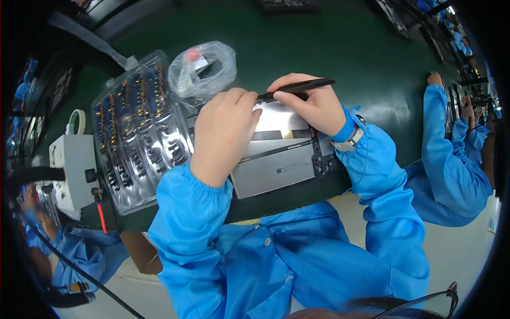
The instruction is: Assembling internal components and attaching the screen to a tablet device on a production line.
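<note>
An opened flat electronic device lies on the bench in front of me, with a large grey battery in its near part. Small dark circuit parts run along its right side. My left hand bears on the device's far left corner, fingers curled together; what they pinch, if anything, is hidden. In my right hand is a slim black pen-shaped tool, gripped between thumb and fingers. Its working end points left, close to my left fingertips at the device's far edge.
Left of the device sits a clear plastic tray with rows of small parts. Behind my left hand is a clear plastic bag. A white box with a tape roll stands farther left. A co-worker's blue sleeve is at the right.
</note>
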`<state>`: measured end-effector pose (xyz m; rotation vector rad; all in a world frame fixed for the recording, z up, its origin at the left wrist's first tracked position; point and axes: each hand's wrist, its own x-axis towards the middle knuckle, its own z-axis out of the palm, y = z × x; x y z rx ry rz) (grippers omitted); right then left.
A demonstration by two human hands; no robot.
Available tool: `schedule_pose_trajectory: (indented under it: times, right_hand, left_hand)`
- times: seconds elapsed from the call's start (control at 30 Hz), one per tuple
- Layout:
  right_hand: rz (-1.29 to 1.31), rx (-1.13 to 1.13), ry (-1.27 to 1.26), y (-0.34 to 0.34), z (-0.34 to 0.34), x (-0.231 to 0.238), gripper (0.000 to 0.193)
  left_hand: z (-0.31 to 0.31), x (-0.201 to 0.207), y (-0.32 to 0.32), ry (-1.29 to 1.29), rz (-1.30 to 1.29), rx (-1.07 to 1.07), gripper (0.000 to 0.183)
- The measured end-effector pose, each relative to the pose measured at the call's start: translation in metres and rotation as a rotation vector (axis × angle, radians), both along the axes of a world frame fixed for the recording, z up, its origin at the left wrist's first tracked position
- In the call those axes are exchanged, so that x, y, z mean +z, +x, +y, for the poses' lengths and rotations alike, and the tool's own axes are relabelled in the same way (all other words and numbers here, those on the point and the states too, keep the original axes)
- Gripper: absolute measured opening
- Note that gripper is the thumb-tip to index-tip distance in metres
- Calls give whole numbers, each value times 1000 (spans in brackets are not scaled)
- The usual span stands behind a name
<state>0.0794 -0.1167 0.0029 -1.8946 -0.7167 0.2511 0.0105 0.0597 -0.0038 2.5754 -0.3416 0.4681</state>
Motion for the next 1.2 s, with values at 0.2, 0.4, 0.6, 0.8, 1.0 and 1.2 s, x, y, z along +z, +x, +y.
schedule_pose_trajectory:
  times: [0.2, 0.4, 0.6, 0.8, 1.0, 1.2]
  right_hand:
    - [3, -17, -62, 1, -2, 2, 15]
    - [-109, 4, -79, 1, 0, 0, 14]
    - [-120, -54, -28, 0, 1, -5, 14]
    - [-11, -94, -15, -2, -2, -3, 14]
    - [-84, -65, -37, -1, -1, -1, 13]
    - [-26, -78, -15, -2, -1, -2, 12]
  left_hand:
    - [-1, -9, 4, 16, -13, -3, 21]
    - [-1, -7, 3, 2, -4, 20, 26]
    - [0, -7, 3, 18, 12, -6, 26]
    - [-1, -4, 3, -60, 66, 37, 37]
    - [-1, -8, 3, -77, 83, 45, 46]
    - [0, -8, 3, -71, 66, 30, 45]
